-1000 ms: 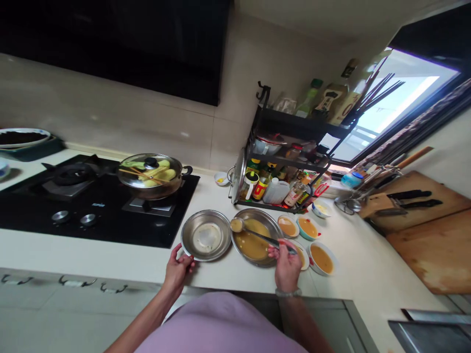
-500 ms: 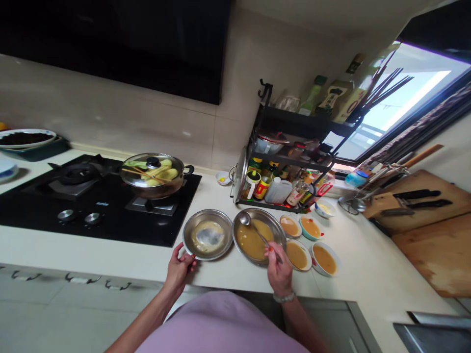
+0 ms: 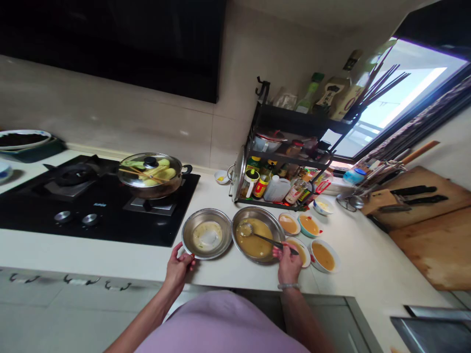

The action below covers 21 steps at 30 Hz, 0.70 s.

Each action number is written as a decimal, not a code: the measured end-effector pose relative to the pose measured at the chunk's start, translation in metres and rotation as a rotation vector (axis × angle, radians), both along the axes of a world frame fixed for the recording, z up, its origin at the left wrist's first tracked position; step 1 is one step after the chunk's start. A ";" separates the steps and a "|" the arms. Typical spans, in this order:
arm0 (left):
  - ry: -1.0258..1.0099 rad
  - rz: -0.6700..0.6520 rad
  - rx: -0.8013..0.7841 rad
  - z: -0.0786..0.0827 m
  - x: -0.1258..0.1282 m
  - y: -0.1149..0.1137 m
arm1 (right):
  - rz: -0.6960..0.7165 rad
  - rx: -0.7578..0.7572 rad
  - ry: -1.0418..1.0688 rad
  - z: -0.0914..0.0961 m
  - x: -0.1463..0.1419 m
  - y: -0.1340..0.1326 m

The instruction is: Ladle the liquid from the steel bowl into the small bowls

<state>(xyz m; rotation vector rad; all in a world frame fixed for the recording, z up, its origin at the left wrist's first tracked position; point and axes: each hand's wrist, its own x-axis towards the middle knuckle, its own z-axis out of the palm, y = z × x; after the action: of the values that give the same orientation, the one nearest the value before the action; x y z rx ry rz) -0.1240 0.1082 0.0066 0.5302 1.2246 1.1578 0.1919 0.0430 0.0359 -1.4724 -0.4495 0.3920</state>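
Note:
My left hand (image 3: 179, 264) is closed on the near-left rim of a shallow metal bowl (image 3: 227, 226), which has a thin layer of pale liquid at its bottom. Beside it, a second metal bowl (image 3: 280, 230) holds yellowish-brown liquid. The fingers of my right hand (image 3: 289, 262) are wrapped round the handle of a ladle (image 3: 270, 240); the ladle's head lies in the liquid at the left of that second bowl. Several small bowls of orange-brown liquid, among them a white bowl (image 3: 333, 255) and a teal-rimmed bowl (image 3: 302, 229), stand just right of my right hand.
At the left, a lidded pan (image 3: 150, 189) with corn and chopsticks sits on the black gas hob (image 3: 110, 228). A black spice rack (image 3: 301, 120) full of bottles stands behind the bowls. Knives in a block (image 3: 384, 201) and cutting boards (image 3: 430, 245) are at the right.
The ladle's head has dipped from above the second bowl into its liquid, and my right hand has shifted slightly right. My left hand stays at the first bowl's rim.

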 end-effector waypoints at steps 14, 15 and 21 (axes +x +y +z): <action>-0.013 0.005 -0.006 0.001 0.000 0.000 | 0.069 0.083 0.001 0.052 -0.017 -0.005; -0.014 0.003 -0.006 0.001 0.000 0.000 | 0.094 0.092 -0.006 0.054 -0.023 -0.004; -0.018 0.010 0.003 -0.001 -0.001 0.000 | 0.292 0.071 -0.234 0.049 -0.062 -0.005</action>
<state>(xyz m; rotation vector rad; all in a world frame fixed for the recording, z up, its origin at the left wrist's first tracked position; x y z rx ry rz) -0.1245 0.1084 0.0058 0.5156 1.2116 1.1711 0.1299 0.0380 0.0852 -1.3921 -0.8635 0.4304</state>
